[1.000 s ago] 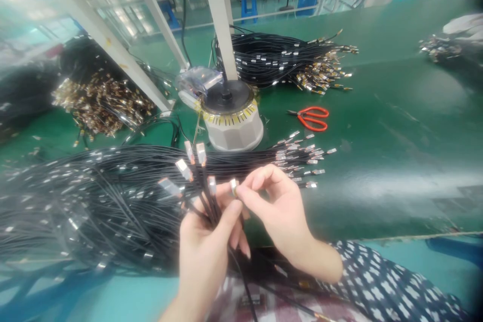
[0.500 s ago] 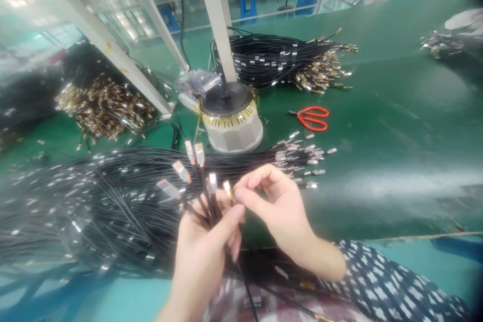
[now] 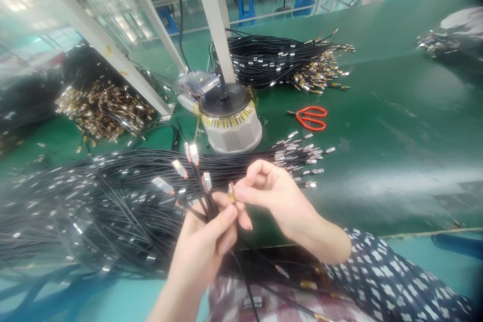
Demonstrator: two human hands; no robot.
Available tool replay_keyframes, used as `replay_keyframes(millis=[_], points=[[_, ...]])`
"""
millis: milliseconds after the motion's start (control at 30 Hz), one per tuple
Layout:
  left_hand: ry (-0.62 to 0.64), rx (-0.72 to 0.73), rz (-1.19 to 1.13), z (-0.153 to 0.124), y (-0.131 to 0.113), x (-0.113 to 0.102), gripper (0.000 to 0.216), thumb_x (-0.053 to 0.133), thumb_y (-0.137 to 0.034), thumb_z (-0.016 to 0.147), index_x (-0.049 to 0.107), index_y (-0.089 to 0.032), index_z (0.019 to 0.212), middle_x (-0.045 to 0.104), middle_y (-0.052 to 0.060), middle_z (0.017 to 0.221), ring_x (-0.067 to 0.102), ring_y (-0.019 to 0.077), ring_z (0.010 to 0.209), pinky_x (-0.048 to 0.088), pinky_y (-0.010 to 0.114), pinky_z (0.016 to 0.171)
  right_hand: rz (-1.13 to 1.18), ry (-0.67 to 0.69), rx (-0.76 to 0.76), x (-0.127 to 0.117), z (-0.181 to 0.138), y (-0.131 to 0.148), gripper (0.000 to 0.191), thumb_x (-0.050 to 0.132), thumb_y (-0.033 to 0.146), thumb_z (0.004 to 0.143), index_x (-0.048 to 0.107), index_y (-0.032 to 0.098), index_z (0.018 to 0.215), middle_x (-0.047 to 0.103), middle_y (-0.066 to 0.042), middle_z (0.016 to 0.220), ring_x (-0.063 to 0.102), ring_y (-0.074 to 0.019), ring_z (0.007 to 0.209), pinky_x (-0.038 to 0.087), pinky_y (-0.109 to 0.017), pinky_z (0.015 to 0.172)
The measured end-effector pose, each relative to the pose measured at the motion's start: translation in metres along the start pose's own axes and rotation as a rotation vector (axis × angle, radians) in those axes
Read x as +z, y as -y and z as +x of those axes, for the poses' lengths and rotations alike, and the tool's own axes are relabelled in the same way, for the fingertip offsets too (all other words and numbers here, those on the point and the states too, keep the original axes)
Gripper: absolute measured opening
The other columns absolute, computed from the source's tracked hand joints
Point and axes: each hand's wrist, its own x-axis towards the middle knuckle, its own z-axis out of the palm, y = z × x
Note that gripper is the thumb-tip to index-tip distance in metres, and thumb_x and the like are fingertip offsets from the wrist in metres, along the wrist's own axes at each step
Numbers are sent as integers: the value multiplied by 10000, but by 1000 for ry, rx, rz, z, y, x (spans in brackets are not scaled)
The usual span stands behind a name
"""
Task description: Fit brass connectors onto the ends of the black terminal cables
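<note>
My left hand is closed round several black cables whose bare metal plugs fan out above the fingers. Between its thumb and forefinger one cable's plug stands apart from the others, with amber-yellow tape around its base. Thumb and forefinger of my right hand pinch at the side of that plug, where the tape is; the fingertips hide most of what they grip. Behind my hands stands a round white tape dispenser with short yellow strips around its black top.
Red-handled scissors lie right of the dispenser. A large bundle of black cables stretches across the left, its plugs ending beyond my right hand. More cable bundles lie farther back. White posts rise from the green table.
The separate plug has turned between my fingers, now showing its narrow edge and more of the yellow tape. My left thumb has shifted slightly down and left; the right hand stays beside the plug.
</note>
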Motion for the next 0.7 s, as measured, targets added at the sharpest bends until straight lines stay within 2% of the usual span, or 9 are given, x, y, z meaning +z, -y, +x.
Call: replay_keyframes(millis=[67,133,200,333,433,567,700], points=[[66,-14,12,2,-1,-2,226,754,-267,761,602,-121,679,671,50,575,332,-12,343,194,124,368,5,28,-27,0,1,0,291,762,130,727,480,196,742,682,26,682,580,-89,453,444,-236,492],[75,-15,24,3,-1,-2,219,745,-276,774,610,-123,692,655,35,577,318,-13,351,187,129,373,-13,21,-83,1,0,-2,305,748,125,742,453,202,734,675,31,694,575,-87,457,442,-237,493],[31,-5,32,3,1,0,191,761,-270,759,626,-137,734,641,11,584,305,-15,351,193,133,372,-38,-10,-149,3,-3,-4,318,733,120,763,429,210,734,662,46,692,568,-80,478,455,-238,522],[-135,53,45,0,4,6,193,815,-210,687,640,-159,749,574,-47,539,310,-13,353,197,128,377,-94,-105,-274,5,-9,-5,334,737,85,752,428,209,728,660,55,704,587,-83,597,489,-230,604],[-132,68,64,-2,3,8,172,793,-213,707,634,-147,722,646,6,564,316,-10,360,196,135,385,-63,-29,-174,0,-8,-1,340,761,98,734,440,208,759,684,44,709,601,-93,574,493,-229,567],[30,6,92,-1,0,1,172,754,-228,750,616,-139,702,683,56,569,286,-6,359,160,145,383,29,191,39,-9,0,6,341,777,122,725,467,209,835,705,40,736,617,-110,467,505,-246,489],[181,-95,54,6,-3,-8,234,795,-282,705,621,-131,667,655,50,517,263,1,354,139,149,366,21,237,101,-12,4,9,340,815,148,691,502,190,816,712,41,715,658,-118,484,521,-229,509]])
